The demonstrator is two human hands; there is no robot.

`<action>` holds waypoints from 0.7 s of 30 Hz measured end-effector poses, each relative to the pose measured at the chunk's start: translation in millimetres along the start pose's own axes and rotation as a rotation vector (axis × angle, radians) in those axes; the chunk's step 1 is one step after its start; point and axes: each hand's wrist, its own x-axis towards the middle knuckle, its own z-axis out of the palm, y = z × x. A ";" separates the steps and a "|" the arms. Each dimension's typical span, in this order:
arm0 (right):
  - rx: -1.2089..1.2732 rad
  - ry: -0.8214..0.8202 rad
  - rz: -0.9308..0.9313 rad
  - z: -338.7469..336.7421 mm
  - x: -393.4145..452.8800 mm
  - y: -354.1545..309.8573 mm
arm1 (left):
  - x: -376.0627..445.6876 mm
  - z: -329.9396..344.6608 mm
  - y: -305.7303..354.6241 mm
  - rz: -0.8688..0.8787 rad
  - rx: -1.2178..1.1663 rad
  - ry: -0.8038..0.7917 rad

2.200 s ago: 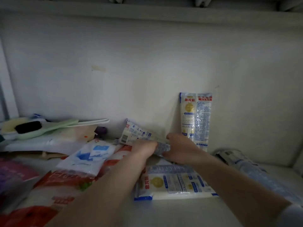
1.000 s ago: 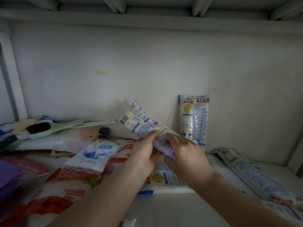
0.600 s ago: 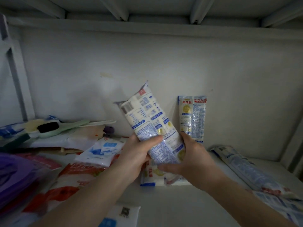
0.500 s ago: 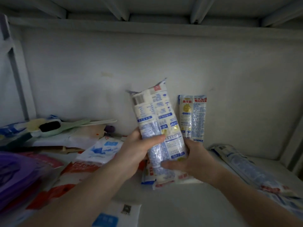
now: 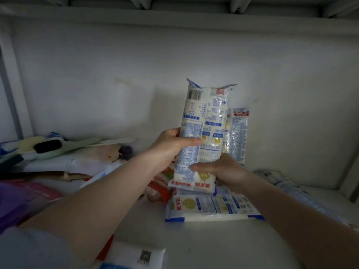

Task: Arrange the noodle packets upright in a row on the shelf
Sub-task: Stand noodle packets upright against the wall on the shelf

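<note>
Two hands: both grip one noodle packet (image 5: 202, 136), held nearly upright above the shelf (image 5: 204, 241) and clear of it.
Left hand (image 5: 171, 146): wrapped round the packet's left edge at mid-height, thumb laid across the printed face.
Right hand (image 5: 223, 169): lower down on the right side, fingers curled over the front near the bottom end, steadying the base.
Held packet: barcode end up, its lower seal hanging just above a flat packet (image 5: 209, 207) that lies crosswise on the shelf.
Standing packet (image 5: 238, 133): already upright against the back wall (image 5: 136, 84), just behind and to the right of the held one, partly hidden by it.
Spare packets: another long one (image 5: 287, 187) lies flat at the right, well apart from the row.
Step in hand: probably setting this packet down on end beside the standing one, on its left.
How to do it well: carry the base back past the flat packet so it lands on bare shelf, not on that packet's slippery film; let the top lean on the wall and the side touch its neighbour.
Grip advice: keep the lower hand at the base until it sits flat, then loosen the upper hand last; the soft seal may fold and tip the packet.
Risk: nudging the standing packet over while sliding in.
Left clutter: red-printed bags (image 5: 157, 185) and a brush (image 5: 48, 146) crowd that side, so the row has limited room to grow leftward.
</note>
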 end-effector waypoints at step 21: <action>-0.023 0.212 0.114 -35.4 77.6 61.1 | 76.4 -3.6 -83.9 -0.215 0.095 0.026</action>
